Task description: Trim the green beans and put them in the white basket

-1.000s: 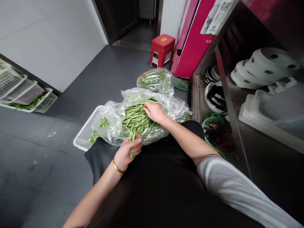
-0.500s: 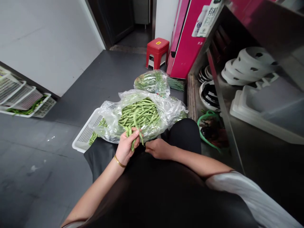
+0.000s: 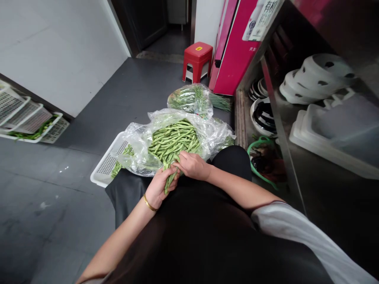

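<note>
A clear plastic bag (image 3: 139,152) full of green beans (image 3: 174,140) rests against my knees on the floor. My left hand (image 3: 160,187), with a gold bangle at the wrist, is closed round a small bunch of beans at the bag's near edge. My right hand (image 3: 192,165) sits just to its right, fingers curled and pinching at the tops of the same bunch. Under the bag's left side lies a white perforated tray (image 3: 105,167) holding a few beans.
A second bag of thin greens (image 3: 189,98) lies farther back, near a red stool (image 3: 197,59) and a pink cabinet (image 3: 233,51). On the right is a steel shelf unit (image 3: 274,102) with bowls and white lids. Stacked white trays (image 3: 29,122) stand far left.
A second ago my right hand reached deep into the bag; it drew back to my lap and now meets the left hand at the bunch. The left hand kept its beans.
</note>
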`<state>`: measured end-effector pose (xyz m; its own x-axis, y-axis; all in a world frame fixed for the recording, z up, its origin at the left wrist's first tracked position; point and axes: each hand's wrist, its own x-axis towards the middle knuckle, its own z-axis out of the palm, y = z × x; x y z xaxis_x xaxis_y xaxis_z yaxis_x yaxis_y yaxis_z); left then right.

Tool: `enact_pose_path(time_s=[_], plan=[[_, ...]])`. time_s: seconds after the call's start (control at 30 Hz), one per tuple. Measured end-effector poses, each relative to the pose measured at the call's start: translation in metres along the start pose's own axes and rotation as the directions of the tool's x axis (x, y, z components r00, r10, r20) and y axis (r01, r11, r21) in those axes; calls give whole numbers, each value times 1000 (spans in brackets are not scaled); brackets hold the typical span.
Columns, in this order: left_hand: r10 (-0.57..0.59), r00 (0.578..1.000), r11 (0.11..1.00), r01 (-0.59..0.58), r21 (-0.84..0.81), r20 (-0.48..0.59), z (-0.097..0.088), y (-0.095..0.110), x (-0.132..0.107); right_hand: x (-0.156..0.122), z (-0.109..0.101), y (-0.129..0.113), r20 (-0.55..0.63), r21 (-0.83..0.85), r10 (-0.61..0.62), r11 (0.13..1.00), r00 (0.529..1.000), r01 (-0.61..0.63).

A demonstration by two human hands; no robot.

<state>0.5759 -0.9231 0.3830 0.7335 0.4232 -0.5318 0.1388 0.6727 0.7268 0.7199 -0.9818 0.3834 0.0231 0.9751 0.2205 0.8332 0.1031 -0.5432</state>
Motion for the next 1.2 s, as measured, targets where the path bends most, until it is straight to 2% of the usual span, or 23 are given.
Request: enact_pose_path(time_s=[0.07, 0.13, 0.2, 0.23, 0.27, 0.3, 0.33, 0.4, 0.47, 0.53, 0.63, 0.7, 0.77, 0.83, 0.9, 0.93, 0.97, 1.0, 1.07, 1.1, 1.13, 1.17, 1.2], plan=[[-28, 997, 999, 25, 38, 77, -9, 4, -5, -2, -12, 2, 117, 85, -33, 996, 993, 23], [59, 985, 992, -76, 102, 164, -21, 13, -12, -8, -30, 4, 342, 355, -121, 935, 932, -9], [236, 954, 964, -254, 75, 187, -32, 24, -16, -17, -42, 5, 535, 592, -203, 782, 820, -193], [305, 940, 948, -314, 44, 155, -35, 29, -16, -21, -43, 4, 575, 641, -189, 709, 796, -295], [338, 935, 939, -343, 33, 108, -35, 32, -14, -24, -40, 2, 587, 657, -135, 656, 798, -372], [341, 938, 938, -344, 43, 54, -32, 34, -12, -26, -34, -1, 567, 659, -62, 632, 822, -407], [322, 947, 944, -322, 71, 5, -27, 35, -9, -26, -27, -3, 519, 653, 4, 643, 855, -399], [282, 956, 955, -272, 117, -79, -15, 31, -2, -23, -11, -8, 394, 609, 30, 740, 919, -285], [256, 959, 963, -243, 116, -120, -5, 25, 3, -17, -3, -9, 309, 525, -51, 842, 950, -126], [235, 966, 967, -221, 129, -106, -1, 20, 4, -12, -6, -6, 244, 405, -42, 912, 969, -62], [262, 964, 924, -237, 301, -46, -3, 20, 1, -8, -23, 4, 119, 229, 38, 971, 992, -65], [325, 946, 843, -290, 452, 0, -3, 23, -3, -7, -31, 8, 117, 202, -34, 979, 993, 10], [377, 925, 761, -335, 555, 41, -3, 24, -8, -9, -33, 7, 210, 336, -112, 941, 971, 36], [378, 923, 739, -346, 578, 69, -3, 24, -11, -12, -30, 4, 304, 581, -137, 811, 943, -70], [337, 939, 822, -331, 464, 74, -7, 23, -11, -14, -26, 4, 352, 759, -150, 623, 924, -188], [308, 948, 887, -315, 337, 75, -10, 22, -9, -13, -25, 6, 367, 790, -156, 574, 917, -218], [279, 957, 941, -289, 175, 80, -13, 22, -6, -10, -26, 11, 385, 778, -161, 586, 909, -226], [256, 963, 966, -257, 3, 85, -17, 21, -3, -6, -27, 17, 411, 715, -148, 665, 900, -217], [219, 971, 947, -189, -259, 93, -24, 21, 4, 7, -32, 32, 425, 390, -10, 904, 905, -173], [197, 976, 934, -160, -321, 88, -27, 20, 7, 16, -33, 40, 383, 153, 93, 975, 919, -162], [176, 982, 927, -139, -348, 75, -29, 19, 9, 26, -32, 46, 318, -76, 179, 984, 931, -164], [156, 986, 925, -125, -358, 59, -30, 17, 10, 35, -28, 50, 258, -253, 230, 953, 938, -165], [135, 989, 928, -107, -357, 56, -30, 15, 11, 45, -22, 52, 232, -364, 242, 920, 942, -147]])
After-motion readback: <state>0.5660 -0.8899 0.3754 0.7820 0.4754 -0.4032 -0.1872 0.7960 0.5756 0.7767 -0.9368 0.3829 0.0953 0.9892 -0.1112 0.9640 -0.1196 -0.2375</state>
